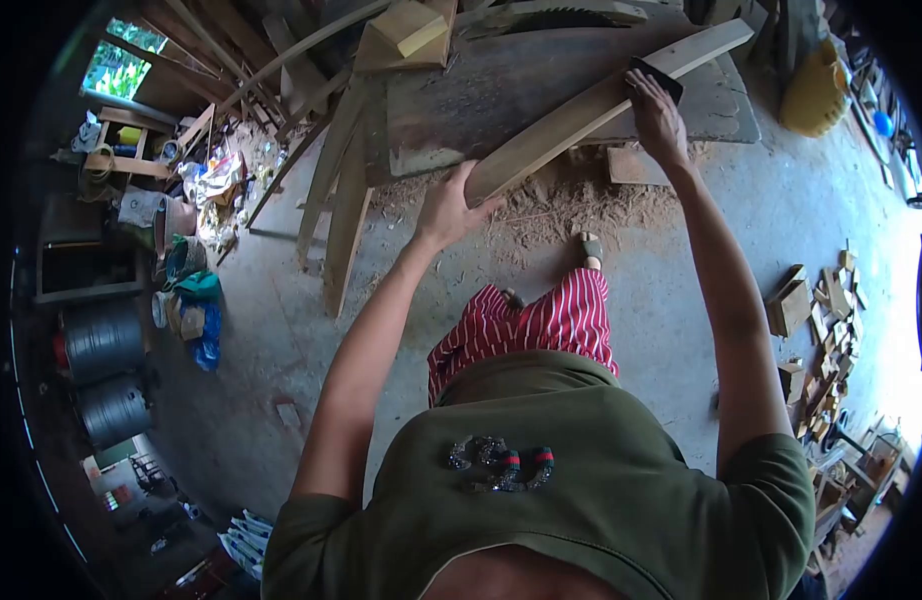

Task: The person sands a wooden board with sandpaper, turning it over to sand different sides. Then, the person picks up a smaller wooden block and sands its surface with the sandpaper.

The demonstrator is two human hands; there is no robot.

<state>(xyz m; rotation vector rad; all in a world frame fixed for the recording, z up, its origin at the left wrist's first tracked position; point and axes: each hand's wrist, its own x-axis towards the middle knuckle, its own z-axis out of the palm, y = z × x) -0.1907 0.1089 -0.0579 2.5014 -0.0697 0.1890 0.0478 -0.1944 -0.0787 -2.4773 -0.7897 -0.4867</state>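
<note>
A long wooden beam (556,135) lies slantwise over the near part of a worn work table (461,105). Its near end is at the left, its far end at the upper right. My left hand (453,210) grips that near end, thumb on the near side and the fingers partly hidden behind the wood. Farther along, my right hand (658,118) lies on a dark flat block (666,82) that rests across the beam, its fingers over the block. What the block is made of cannot be made out.
Toothed saw blade (571,14) at the table's far side. Wood block (406,28) on the table's left corner; long boards (347,225) lean below it. Shavings (551,205) cover the floor under the beam. Wood offcuts (831,320) lie at right, metal drums (103,340) at left.
</note>
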